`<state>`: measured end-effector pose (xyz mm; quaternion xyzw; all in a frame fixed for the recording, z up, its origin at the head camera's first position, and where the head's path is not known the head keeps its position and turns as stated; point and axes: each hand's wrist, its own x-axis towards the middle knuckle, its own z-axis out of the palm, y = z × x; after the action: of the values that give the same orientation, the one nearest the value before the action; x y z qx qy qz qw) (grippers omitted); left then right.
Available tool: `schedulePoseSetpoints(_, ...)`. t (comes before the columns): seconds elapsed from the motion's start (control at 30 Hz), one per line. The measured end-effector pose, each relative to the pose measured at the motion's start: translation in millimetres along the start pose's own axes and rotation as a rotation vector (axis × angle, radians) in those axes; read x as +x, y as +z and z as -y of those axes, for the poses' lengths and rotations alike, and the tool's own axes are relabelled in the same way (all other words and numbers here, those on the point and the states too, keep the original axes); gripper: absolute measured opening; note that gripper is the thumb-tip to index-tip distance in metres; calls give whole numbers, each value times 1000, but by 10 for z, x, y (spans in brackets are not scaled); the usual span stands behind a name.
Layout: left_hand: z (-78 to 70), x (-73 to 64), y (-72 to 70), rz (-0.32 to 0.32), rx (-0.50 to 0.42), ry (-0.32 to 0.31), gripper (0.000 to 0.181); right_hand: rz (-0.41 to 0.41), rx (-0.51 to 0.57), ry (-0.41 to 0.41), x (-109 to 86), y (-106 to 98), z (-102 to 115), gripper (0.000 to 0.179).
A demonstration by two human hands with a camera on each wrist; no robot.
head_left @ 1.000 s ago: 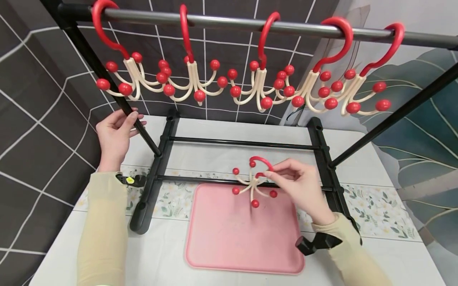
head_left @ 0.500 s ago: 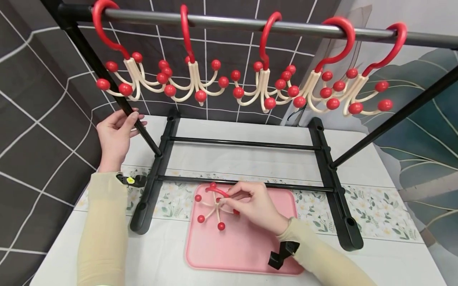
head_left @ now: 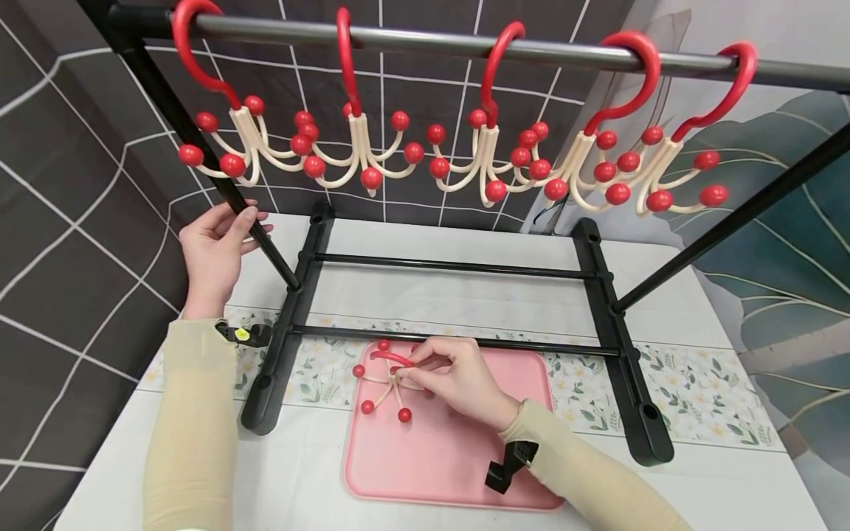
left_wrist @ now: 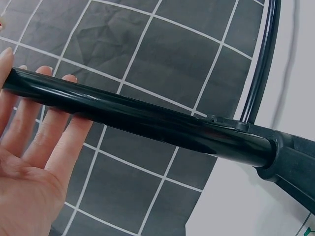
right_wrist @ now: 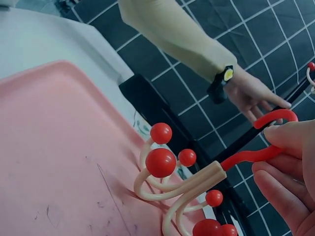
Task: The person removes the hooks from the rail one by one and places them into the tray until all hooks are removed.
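A thin black crossbar (head_left: pixel 544 346) borders the flat pink tray (head_left: pixel 458 468). Your left hand (head_left: pixel 214 247) loosely wraps a black tubular upright (left_wrist: pixel 123 112); your right hand (head_left: pixel 461 383) pinches a red-and-cream, ball-tipped hook (right_wrist: pixel 199 181) over the tray, long axis steep, crook (right_wrist: pixel 285 114) up.

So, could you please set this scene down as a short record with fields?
left hand: holds the left post between thumb and fingers
right hand: pinches the red hook of the held hanger
held hanger: over the pink tray; contact unclear
rail: five more hangers hung in a row
rack: black, standing on the white table
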<state>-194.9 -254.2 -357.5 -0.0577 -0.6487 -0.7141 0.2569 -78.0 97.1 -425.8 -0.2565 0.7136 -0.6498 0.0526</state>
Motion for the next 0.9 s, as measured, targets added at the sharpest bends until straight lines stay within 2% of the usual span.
schedulePoseSetpoints(0.17, -21, -7, 11, 0, 2, 1, 26, 22, 4, 67, -1, -41, 17, 12)
schedulePoseSetpoints(0.3, -37, -11, 14, -3, 9, -4, 26, 16, -43, 59, 9, -130, 112, 25)
schedulePoseSetpoints(0.43, -46, -12, 16, -4, 10, -6, 24, -75, -159, -55, 68, -315, 330, 36)
schedulePoseSetpoints(0.5, -44, -12, 16, -4, 11, -6, 24, -141, -202, -140, 108, -447, 479, 40)
schedulePoseSetpoints(0.73, -40, -14, 10, -6, 10, -6, 27, -391, -206, -429, 197, -898, 1164, 41)
schedulePoseSetpoints(0.9, -22, -9, 6, 2, 16, -2, 28, -644, -174, -590, 227, -1138, 1647, 35)
